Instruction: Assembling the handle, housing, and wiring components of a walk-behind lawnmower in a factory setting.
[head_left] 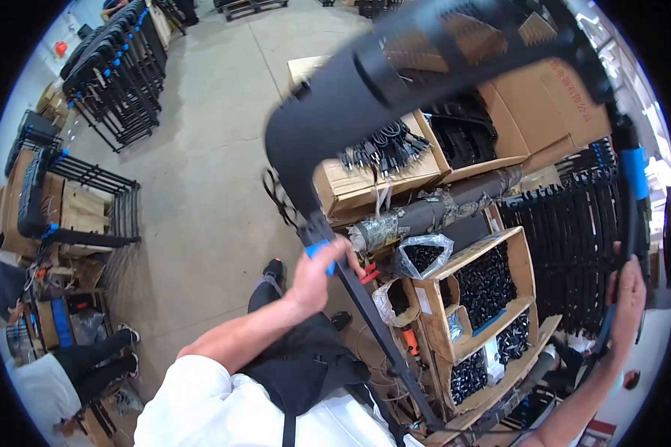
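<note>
- At far left, a seated person (89,365) in a white top and dark trousers, low on the concrete floor (201,171), beside stacked wooden crates (74,208) with a black metal rack on top.
- Farther back on the left, rows of black frames with blue tape (115,67), standing upright on the floor.
- Centre left: left hand (317,272) clenched around the left rail of a large black chair-back frame (395,82), right at a band of blue tape (319,249); forearm rising from the lower edge.
- Frame raised in front of the head, curved top bar blurred and arching across the upper centre, left rail slanting down past the left hand toward the lower middle.
- Below the arch, an open cardboard box (380,175) of black cables, a dark wrapped roll (432,212) lying across just beneath it.
- Centre right: wooden crates (492,298) filled with small black parts, a clear plastic bag (423,253) of the same parts just beside them.
- Right: a dense upright stack of black slatted pieces (566,253).
- Far right: right hand (628,294) wrapped around the frame's right rail, below a second blue band (635,171); grip closed on the rail.
</note>
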Demonstrator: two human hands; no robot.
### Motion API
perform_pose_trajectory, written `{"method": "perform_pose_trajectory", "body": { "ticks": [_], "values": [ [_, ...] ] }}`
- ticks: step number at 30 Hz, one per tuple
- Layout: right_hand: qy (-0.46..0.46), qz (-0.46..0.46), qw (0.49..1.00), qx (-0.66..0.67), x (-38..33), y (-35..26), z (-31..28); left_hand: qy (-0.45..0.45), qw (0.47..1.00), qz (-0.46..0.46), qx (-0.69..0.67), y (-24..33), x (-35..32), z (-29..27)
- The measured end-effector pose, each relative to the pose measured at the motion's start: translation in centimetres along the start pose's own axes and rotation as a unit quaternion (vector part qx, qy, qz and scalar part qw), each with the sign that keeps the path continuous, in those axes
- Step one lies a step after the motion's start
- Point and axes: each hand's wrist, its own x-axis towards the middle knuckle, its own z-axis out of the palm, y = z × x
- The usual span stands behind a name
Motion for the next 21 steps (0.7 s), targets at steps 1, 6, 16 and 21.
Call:
{"method": "perform_pose_trajectory", "body": {
  "ticks": [1,6,16,21],
  "values": [
    [0.021,-0.024,0.999,-0.020,0.3,-2.2,0.2,0.012,0.999,0.040,-0.003,2.3,1.1,-1.1],
    [0.078,-0.004,0.996,-0.043,-0.7,-15.6,1.6,-0.011,0.990,0.137,-0.036,17.9,6.8,-5.3],
    [-0.079,0.005,0.985,0.154,-3.4,-28.4,20.4,-0.038,0.959,0.250,0.124,36.3,19.0,-16.8],
    [-0.184,0.062,0.960,0.200,-6.6,-25.9,31.8,0.002,0.945,0.188,0.269,37.5,24.8,-21.7]
  ]
}}
